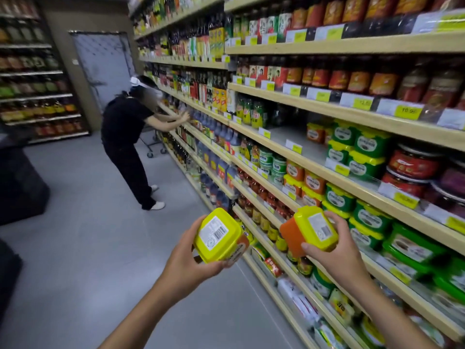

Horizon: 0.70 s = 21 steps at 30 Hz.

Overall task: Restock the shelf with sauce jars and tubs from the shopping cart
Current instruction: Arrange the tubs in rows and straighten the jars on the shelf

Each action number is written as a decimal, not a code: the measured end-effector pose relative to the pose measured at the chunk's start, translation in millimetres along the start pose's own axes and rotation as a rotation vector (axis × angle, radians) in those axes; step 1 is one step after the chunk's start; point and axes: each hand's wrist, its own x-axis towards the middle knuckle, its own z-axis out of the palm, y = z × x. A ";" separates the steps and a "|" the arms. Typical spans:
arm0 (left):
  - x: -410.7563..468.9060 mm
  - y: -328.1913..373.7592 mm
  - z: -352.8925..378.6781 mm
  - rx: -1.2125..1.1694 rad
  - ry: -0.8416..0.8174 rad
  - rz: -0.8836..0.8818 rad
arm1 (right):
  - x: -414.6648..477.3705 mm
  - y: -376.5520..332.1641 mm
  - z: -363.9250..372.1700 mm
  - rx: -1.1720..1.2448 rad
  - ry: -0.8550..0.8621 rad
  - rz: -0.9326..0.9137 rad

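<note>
Grey floor [83, 248] lies bare and wide on the left of the aisle, running back to a pale door [100, 66] in the far wall. Along the right side a long shelf unit [352, 114] with light wooden front edges runs away from the camera, each edge lined with white and yellow price tags.

On the shelf at about chest height, a bare stretch of board [289, 137] sits between green-lidded jars on its left and stacked orange and green tubs [362, 152] on its right. Lower boards are packed close to their front edges with more tubs and jars.

Low in the middle of the view, out over the floor and just off the shelf fronts, both hands are full. The left hand [186, 258] is wrapped around an orange tub with a yellow lid [216, 235], fingers beneath and thumb on the near side, the lid with its barcode label tilted up toward the camera. The right hand [334, 245] is closed round a second yellow-lidded orange tub [309, 230], tilted on its side with the orange base pointing left. The two tubs are near each other but apart.

Further down the aisle another person in black [128, 137] leans into the shelves, with part of a wire shopping cart [151, 144] just behind.
</note>
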 end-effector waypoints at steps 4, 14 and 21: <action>42.4 -16.9 -8.7 0.001 0.027 -0.016 | 57.2 4.0 24.8 0.008 -0.026 -0.018; 149.4 -66.4 -43.9 0.018 0.037 0.002 | 159.9 -3.7 81.9 -0.007 0.009 -0.030; 261.5 -113.5 -85.5 -0.046 -0.080 0.044 | 225.5 -15.1 134.8 -0.027 0.133 0.036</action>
